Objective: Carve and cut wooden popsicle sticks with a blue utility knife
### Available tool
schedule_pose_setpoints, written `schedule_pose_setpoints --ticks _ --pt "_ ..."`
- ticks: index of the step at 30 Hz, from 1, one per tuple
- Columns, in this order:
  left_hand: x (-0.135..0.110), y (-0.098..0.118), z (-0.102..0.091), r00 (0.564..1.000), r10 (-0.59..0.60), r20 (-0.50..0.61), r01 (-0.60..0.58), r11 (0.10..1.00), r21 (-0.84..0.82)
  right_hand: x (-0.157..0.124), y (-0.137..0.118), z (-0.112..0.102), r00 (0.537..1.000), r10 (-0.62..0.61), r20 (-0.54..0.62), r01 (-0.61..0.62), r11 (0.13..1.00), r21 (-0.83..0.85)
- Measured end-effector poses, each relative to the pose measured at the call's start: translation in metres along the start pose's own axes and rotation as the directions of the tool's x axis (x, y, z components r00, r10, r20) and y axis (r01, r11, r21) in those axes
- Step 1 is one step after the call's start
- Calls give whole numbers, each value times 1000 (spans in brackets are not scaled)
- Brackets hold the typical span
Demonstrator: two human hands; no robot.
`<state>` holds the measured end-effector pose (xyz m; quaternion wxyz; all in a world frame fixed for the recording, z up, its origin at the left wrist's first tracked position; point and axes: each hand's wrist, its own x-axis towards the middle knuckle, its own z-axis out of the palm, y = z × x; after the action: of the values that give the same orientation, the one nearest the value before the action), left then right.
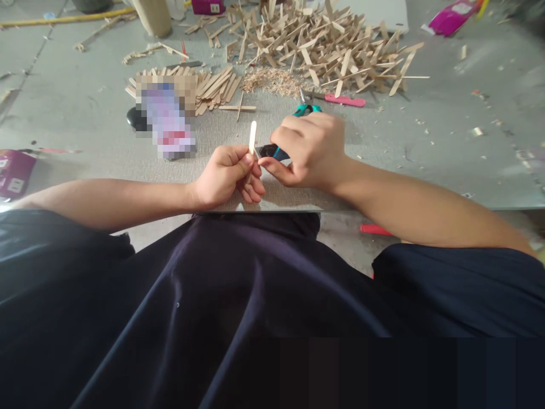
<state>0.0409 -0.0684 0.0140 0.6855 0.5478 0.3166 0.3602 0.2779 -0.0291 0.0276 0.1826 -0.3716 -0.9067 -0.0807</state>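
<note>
Pinched between thumb and fingers of my left hand (230,173) is a wooden craft stick (252,136), standing nearly upright with its rounded end on top. My right hand (313,149) is closed around a black-and-blue utility knife (269,150), most of it hidden by the fingers. The knife's thin metal tip meets or nearly meets the stick's lower part, just above my right thumb. Beyond my right knuckles lies a teal-handled hand tool (307,108), partly covered. A pink cutter (346,100) rests beside it.
A large heap of craft sticks (315,45) covers the back of the table (426,142), with wood shavings (272,81) before it. Fanned sticks (217,88) lie left, by a blurred phone-like object (170,122). A cup (153,17) and purple packets (453,17) stand around.
</note>
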Motion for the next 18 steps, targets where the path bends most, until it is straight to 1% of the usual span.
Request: schedule_pose_setpoints --ticks 3,5,8,11,15,18 --pt "0 1 2 1000 -24 5 24 1000 -6 3 0 -6 999 50 20 -50 998 -27" --pt "0 1 2 1000 -24 9 24 1000 -11 4 -1 -8 998 61 29 -61 998 7" --pt "0 2 3 1000 -12 -6 12 1000 -5 4 1 -6 999 36 25 -38 995 93" --pt "0 3 3 1000 6 -13 -6 1000 -5 3 4 -2 1000 -7 26 3 991 136" --pt "1 4 4 1000 -2 -5 2 1000 -6 2 6 2 997 -68 48 62 992 108" --pt "2 4 4 1000 -15 -8 15 1000 -9 2 4 1 998 -58 40 55 996 68"
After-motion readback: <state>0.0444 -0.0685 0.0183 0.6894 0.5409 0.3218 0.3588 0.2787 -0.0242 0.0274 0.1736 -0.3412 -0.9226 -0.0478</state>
